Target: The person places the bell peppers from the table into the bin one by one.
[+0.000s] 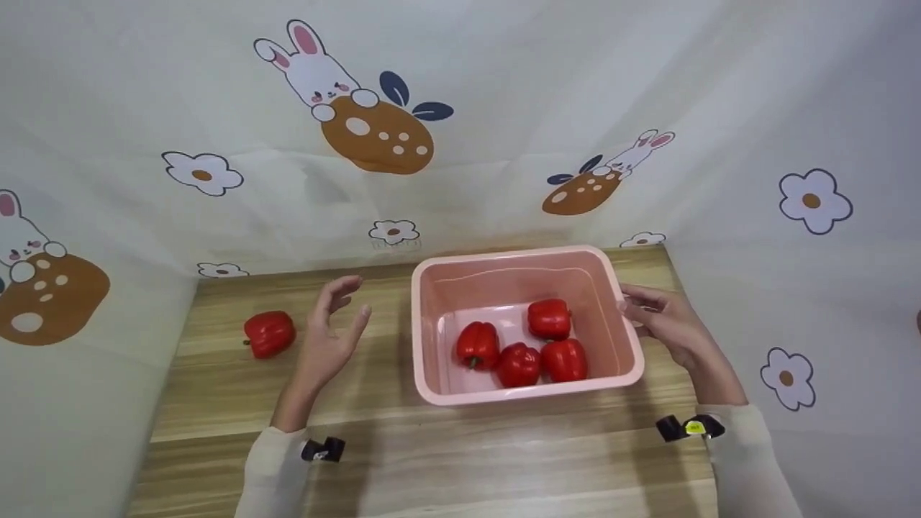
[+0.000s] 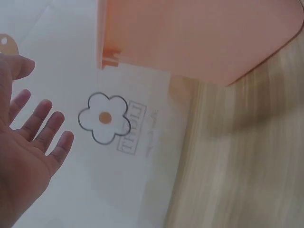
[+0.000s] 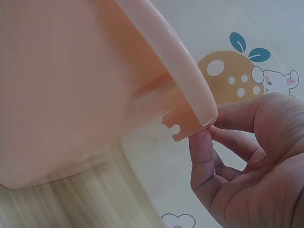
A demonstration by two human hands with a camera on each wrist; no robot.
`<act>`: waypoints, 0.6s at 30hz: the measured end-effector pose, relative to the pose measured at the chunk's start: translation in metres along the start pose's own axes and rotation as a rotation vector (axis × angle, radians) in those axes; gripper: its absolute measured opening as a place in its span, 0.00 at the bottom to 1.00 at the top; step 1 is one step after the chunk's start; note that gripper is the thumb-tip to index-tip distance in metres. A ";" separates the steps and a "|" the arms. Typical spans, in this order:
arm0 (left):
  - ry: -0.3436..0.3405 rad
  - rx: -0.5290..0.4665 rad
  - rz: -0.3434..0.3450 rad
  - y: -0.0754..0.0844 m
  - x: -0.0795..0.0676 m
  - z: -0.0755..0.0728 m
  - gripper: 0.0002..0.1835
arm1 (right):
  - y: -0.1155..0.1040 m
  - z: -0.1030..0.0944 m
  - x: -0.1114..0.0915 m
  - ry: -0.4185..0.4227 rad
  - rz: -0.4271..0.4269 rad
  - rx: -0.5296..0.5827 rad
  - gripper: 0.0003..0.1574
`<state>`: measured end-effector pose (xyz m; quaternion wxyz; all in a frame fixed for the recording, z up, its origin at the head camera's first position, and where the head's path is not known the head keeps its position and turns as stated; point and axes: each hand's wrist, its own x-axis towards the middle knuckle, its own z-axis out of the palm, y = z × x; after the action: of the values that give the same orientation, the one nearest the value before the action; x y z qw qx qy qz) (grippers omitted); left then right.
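Note:
A pink plastic basin (image 1: 522, 255) stands on the wooden table (image 1: 403, 460) with several red bell peppers (image 1: 518, 364) inside. One more red pepper (image 1: 268, 334) lies alone on the table at the left. My left hand (image 1: 345, 306) hovers open between that pepper and the basin, palm toward the basin, holding nothing. In the left wrist view the left hand (image 2: 33, 142) shows spread fingers, apart from the basin (image 2: 199, 33). My right hand (image 1: 651, 313) is at the basin's right rim. The right wrist view shows the right hand (image 3: 213, 128) pinching the lip of the basin (image 3: 71, 95) between thumb and finger.
A white cloth (image 1: 504, 144) printed with rabbits and flowers closes off the back and both sides of the table. Bare wood runs along the front of the table, between the basin and me.

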<state>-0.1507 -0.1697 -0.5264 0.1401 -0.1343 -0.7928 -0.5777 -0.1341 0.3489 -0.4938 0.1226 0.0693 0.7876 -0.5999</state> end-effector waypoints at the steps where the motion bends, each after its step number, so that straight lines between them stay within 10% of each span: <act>1: 0.011 -0.004 -0.004 -0.003 -0.003 -0.002 0.26 | 0.000 0.000 0.000 0.000 0.005 0.002 0.34; 18: 0.142 -0.032 -0.139 -0.041 -0.045 -0.039 0.24 | -0.001 -0.002 0.000 -0.001 0.013 -0.017 0.32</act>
<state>-0.1220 -0.2213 -0.5676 0.1533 -0.0398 -0.7789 -0.6068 -0.1342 0.3502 -0.4928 0.1273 0.0730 0.7922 -0.5923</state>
